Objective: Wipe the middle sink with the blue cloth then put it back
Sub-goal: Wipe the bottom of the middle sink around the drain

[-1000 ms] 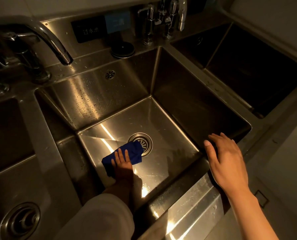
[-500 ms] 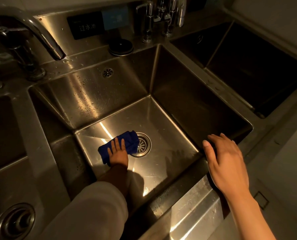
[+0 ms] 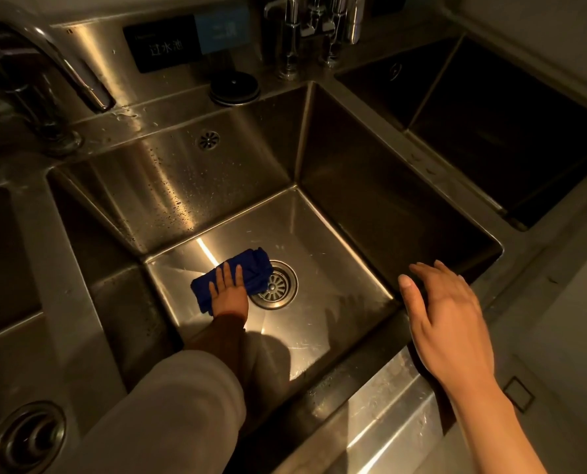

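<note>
My left hand (image 3: 228,291) presses the blue cloth (image 3: 237,280) flat against the floor of the middle sink (image 3: 381,213), fingers straight and spread over the fabric; I judge the flat palm is there to put even weight on the wipe. The cloth, soft and bunched into folds, lies just left of the round slotted drain (image 3: 275,284) and touches its rim. My right hand (image 3: 451,323) hovers or rests at the sink's near right edge, fingers relaxed and holding nothing, seemingly for balance as I lean in; I cannot tell if it touches the steel. The basin is brushed stainless steel, square-cornered and deep, with water drops speckling its back wall. A curved tap (image 3: 62,66) hangs over the rear left ledge.
</note>
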